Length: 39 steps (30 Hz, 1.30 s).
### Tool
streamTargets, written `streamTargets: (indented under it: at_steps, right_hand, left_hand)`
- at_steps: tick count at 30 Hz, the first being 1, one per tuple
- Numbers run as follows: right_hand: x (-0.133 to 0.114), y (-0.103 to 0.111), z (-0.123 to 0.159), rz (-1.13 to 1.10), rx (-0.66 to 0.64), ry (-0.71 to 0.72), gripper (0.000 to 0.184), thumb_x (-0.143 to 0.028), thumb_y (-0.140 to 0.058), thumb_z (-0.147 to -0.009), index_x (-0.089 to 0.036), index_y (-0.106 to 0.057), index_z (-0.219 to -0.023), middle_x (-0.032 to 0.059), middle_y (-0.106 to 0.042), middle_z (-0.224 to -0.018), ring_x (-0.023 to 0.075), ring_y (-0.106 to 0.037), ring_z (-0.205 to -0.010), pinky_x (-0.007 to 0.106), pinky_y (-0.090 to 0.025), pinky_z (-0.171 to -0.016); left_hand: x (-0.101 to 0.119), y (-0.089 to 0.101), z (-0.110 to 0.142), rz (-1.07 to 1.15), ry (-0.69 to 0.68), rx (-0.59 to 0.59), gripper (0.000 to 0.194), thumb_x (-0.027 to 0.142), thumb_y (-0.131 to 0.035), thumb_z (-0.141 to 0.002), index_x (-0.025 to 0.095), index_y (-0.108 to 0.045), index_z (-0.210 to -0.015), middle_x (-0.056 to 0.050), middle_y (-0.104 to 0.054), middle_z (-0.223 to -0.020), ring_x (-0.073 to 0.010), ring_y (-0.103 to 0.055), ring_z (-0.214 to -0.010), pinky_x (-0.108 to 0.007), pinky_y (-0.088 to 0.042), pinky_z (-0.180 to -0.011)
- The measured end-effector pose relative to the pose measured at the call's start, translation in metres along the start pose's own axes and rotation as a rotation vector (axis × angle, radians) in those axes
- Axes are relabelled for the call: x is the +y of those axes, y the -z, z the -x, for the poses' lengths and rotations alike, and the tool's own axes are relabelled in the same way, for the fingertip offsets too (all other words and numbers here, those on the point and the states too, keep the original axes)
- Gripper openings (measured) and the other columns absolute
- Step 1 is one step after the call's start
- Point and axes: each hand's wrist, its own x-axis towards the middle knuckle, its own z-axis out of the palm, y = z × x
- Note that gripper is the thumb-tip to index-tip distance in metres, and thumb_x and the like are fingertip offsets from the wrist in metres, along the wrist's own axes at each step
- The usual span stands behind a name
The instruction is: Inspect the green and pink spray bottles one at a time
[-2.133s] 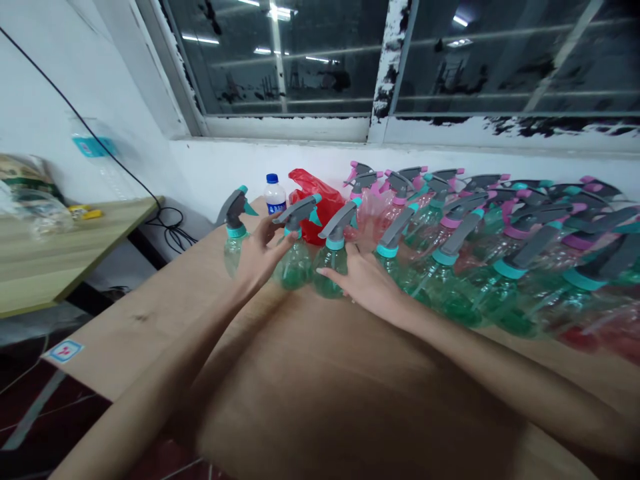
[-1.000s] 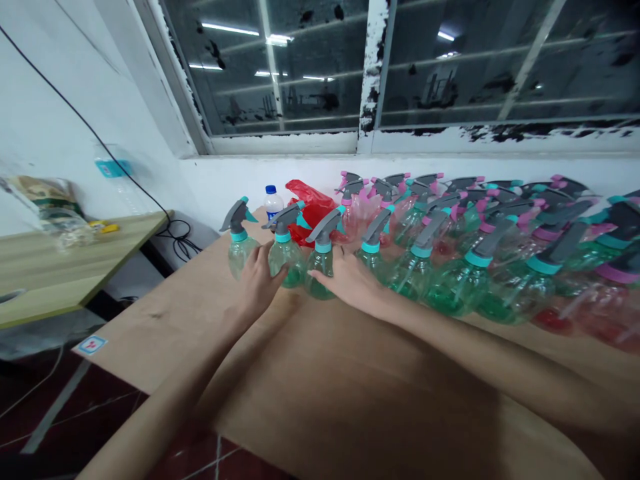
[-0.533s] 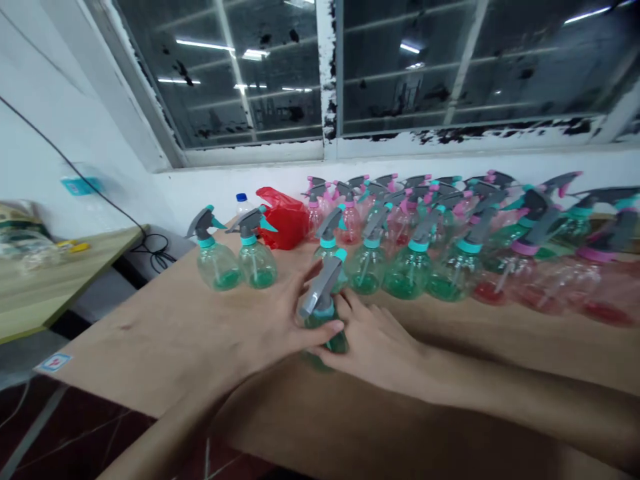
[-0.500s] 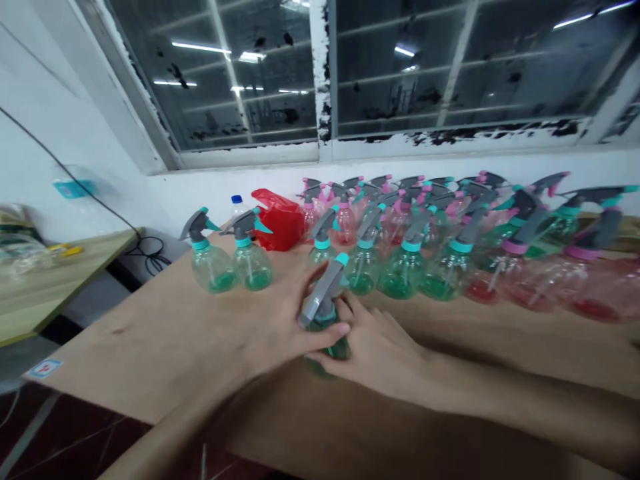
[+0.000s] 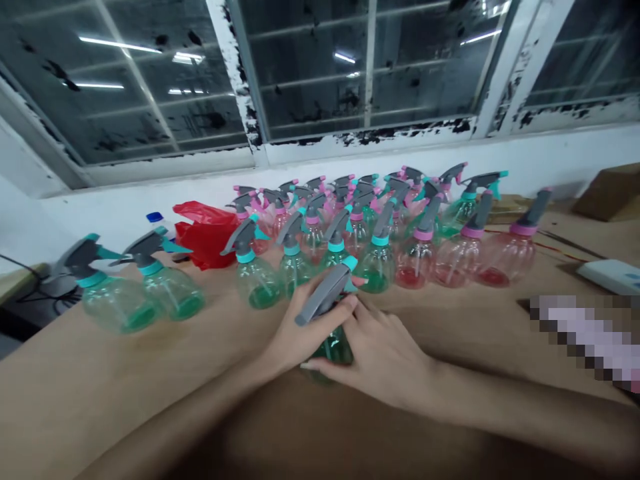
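Between my hands is a clear green spray bottle [image 5: 334, 350] with a grey trigger head and a teal nozzle. My left hand [image 5: 303, 327] is wrapped around the spray head and neck, its thumb across the near side. Lower down, my right hand [image 5: 385, 347] grips the bottle's round body, thumb in front. The bottle's collar is mostly hidden by fingers. Just behind it stands a row of similar bottles, among them a green one [image 5: 376, 265] with a teal collar and a red one [image 5: 415, 263] with a pink collar.
Two green spray bottles [image 5: 173, 290] stand apart at the left. A red plastic bag [image 5: 205, 237] and a blue-capped bottle [image 5: 156, 219] lie behind. Several pink and teal sprayers fill the back by the wall. A white device [image 5: 613, 275] and a cardboard box [image 5: 610, 192] are at the right.
My view has swung right, so the bottles appear further left and the box and white device show. My left hand's thumb has moved up from the bottle's body to the spray head.
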Motion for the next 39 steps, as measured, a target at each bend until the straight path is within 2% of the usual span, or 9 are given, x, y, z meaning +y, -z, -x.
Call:
streamTargets:
  at_steps: [4, 7, 10, 16, 19, 25, 31, 35, 39]
  right_hand:
    - [0.016, -0.004, 0.005, -0.038, -0.022, -0.001, 0.083, -0.075, -0.046, -0.075, -0.004, -0.057, -0.116, 0.0217, -0.063, -0.109, 0.0348, -0.06, -0.102, 0.046, -0.054, -0.078]
    - [0.033, -0.009, 0.013, -0.124, -0.093, 0.019, 0.079, -0.07, -0.051, -0.076, -0.008, -0.051, -0.124, 0.0201, -0.062, -0.116, 0.0329, -0.058, -0.108, 0.049, -0.051, -0.088]
    - [0.056, -0.015, 0.024, -0.174, -0.157, 0.041, 0.071, -0.061, -0.055, -0.08, -0.012, -0.046, -0.131, 0.0191, -0.059, -0.123, 0.0321, -0.054, -0.116, 0.051, -0.045, -0.095]
    - [0.092, -0.031, 0.041, -0.245, -0.223, 0.013, 0.062, -0.054, -0.052, -0.086, -0.017, -0.04, -0.135, 0.0155, -0.051, -0.136, 0.0281, -0.044, -0.128, 0.05, -0.04, -0.102]
    - [0.095, -0.036, 0.046, -0.256, -0.237, 0.0, 0.06, -0.053, -0.051, -0.087, -0.02, -0.039, -0.136, 0.0132, -0.051, -0.136, 0.0272, -0.043, -0.129, 0.05, -0.04, -0.104]
    - [0.096, -0.038, 0.048, -0.251, -0.243, 0.016, 0.058, -0.05, -0.052, -0.087, -0.018, -0.042, -0.134, 0.0128, -0.051, -0.137, 0.0265, -0.044, -0.128, 0.049, -0.041, -0.104]
    - [0.097, -0.039, 0.048, -0.234, -0.253, 0.035, 0.056, -0.05, -0.052, -0.088, -0.018, -0.043, -0.133, 0.0122, -0.05, -0.138, 0.0262, -0.043, -0.13, 0.049, -0.039, -0.105]
    - [0.097, -0.039, 0.048, -0.242, -0.245, 0.031, 0.055, -0.049, -0.053, -0.088, -0.019, -0.043, -0.134, 0.0118, -0.052, -0.136, 0.0262, -0.044, -0.128, 0.05, -0.04, -0.104]
    - [0.097, -0.038, 0.047, -0.247, -0.237, 0.034, 0.055, -0.047, -0.054, -0.088, -0.018, -0.043, -0.133, 0.0117, -0.054, -0.135, 0.0258, -0.045, -0.128, 0.049, -0.039, -0.105]
  left_hand:
    - [-0.004, -0.001, -0.007, -0.009, -0.029, 0.018, 0.036, 0.012, -0.049, -0.076, 0.028, -0.066, -0.104, 0.002, -0.069, -0.102, -0.0197, -0.064, -0.092, -0.037, -0.051, -0.093]
    - [-0.005, 0.002, -0.007, -0.074, -0.015, 0.008, 0.04, 0.014, -0.047, -0.074, 0.029, -0.065, -0.106, 0.002, -0.068, -0.086, -0.0175, -0.06, -0.07, -0.033, -0.054, -0.067]
    - [-0.003, 0.004, -0.007, -0.125, 0.019, -0.019, 0.039, 0.016, -0.047, -0.074, 0.029, -0.065, -0.107, 0.003, -0.063, -0.073, -0.0147, -0.05, -0.054, -0.028, -0.045, -0.05]
    - [0.002, 0.004, -0.009, -0.037, 0.136, -0.075, 0.043, 0.009, -0.048, -0.072, 0.028, -0.063, -0.107, 0.001, -0.068, -0.095, -0.0169, -0.062, -0.08, -0.025, -0.047, -0.064]
    - [0.001, 0.004, -0.01, -0.002, 0.146, -0.083, 0.041, 0.009, -0.048, -0.071, 0.027, -0.064, -0.104, 0.001, -0.067, -0.092, -0.0178, -0.063, -0.085, -0.026, -0.048, -0.07]
    - [0.001, 0.006, -0.008, -0.084, 0.144, -0.096, 0.037, 0.011, -0.048, -0.069, 0.026, -0.064, -0.099, 0.004, -0.057, -0.066, -0.0125, -0.05, -0.054, -0.024, -0.039, -0.052]
    - [0.009, 0.008, -0.009, -0.144, 0.132, -0.064, 0.009, 0.016, -0.049, -0.066, 0.024, -0.053, -0.068, 0.006, -0.044, -0.055, -0.0117, -0.04, -0.048, -0.023, -0.032, -0.045]
    - [0.009, 0.009, -0.01, -0.128, 0.156, -0.107, 0.011, 0.016, -0.049, -0.067, 0.025, -0.054, -0.07, 0.007, -0.046, -0.054, -0.012, -0.043, -0.047, -0.024, -0.034, -0.045]
    - [0.008, 0.009, -0.011, -0.121, 0.156, -0.14, 0.029, 0.014, -0.049, -0.068, 0.027, -0.064, -0.089, 0.005, -0.056, -0.062, -0.0131, -0.05, -0.051, -0.023, -0.04, -0.05]
